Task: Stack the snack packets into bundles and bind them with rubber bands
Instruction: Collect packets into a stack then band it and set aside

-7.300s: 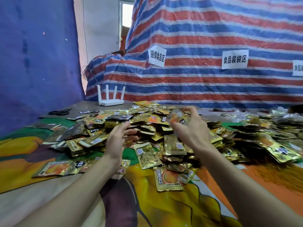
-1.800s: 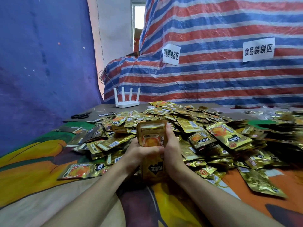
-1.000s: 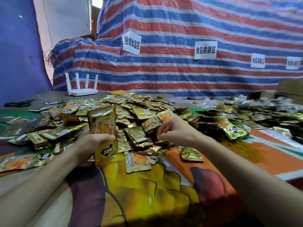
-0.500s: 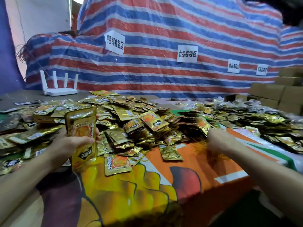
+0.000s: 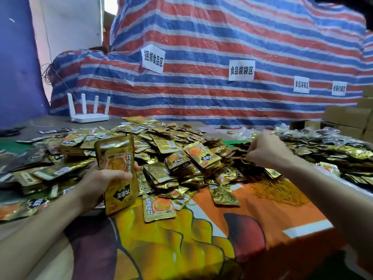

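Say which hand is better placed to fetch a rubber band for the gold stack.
Right. The right hand pinches at the heap of thin yellow rubber bands; the left hand grips the upright stack of gold foil snack packets.

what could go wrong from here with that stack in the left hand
1. The left hand grips the packet stack alone; the glossy packets, already uneven at the top, could fan out or slip.
2. The right hand pinches what looks like a rubber band by the tangled band pile; extra bands might come up with it.
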### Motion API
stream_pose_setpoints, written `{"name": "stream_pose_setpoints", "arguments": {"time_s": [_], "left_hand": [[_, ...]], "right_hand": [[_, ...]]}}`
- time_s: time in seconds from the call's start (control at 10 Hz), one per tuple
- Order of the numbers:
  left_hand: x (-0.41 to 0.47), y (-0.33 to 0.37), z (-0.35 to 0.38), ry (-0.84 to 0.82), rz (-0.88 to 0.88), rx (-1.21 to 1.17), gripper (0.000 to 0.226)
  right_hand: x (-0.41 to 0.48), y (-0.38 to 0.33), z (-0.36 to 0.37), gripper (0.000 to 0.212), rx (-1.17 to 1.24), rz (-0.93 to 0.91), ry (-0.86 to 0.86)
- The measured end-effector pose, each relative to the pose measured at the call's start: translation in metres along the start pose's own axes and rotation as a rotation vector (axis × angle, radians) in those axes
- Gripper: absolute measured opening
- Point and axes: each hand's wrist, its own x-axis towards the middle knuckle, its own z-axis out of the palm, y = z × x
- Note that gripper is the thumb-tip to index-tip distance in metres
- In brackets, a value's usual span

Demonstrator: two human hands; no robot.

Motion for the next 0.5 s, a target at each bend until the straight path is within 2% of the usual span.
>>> {"name": "stream_pose_setpoints", "arguments": {"time_s": [0.2,0.3,0.4,0.5], "left_hand": [[-0.042,0.033,0.014,-0.06,0.071,-0.09,0.044],[-0.061,0.049,0.016,-0.157,0.129,-0.22,0.046],[-0.064,0.056,0.015,-0.119,0.119,-0.27,0.044],[-0.063,0.059,0.014,-0.005,0.086,-0.234,0.022]], "right_hand": [[-0.024,-0.099,0.024,0.008,0.49,-0.319,-0.194],[-0.033,-0.155,0.05,0.007,0.62,-0.419,-0.216],[-0.035,-0.195,0.071,0.008,0.743,-0.437,-0.213],[-0.033,-0.216,0.087,0.006,0.891,-0.384,-0.219]]}}
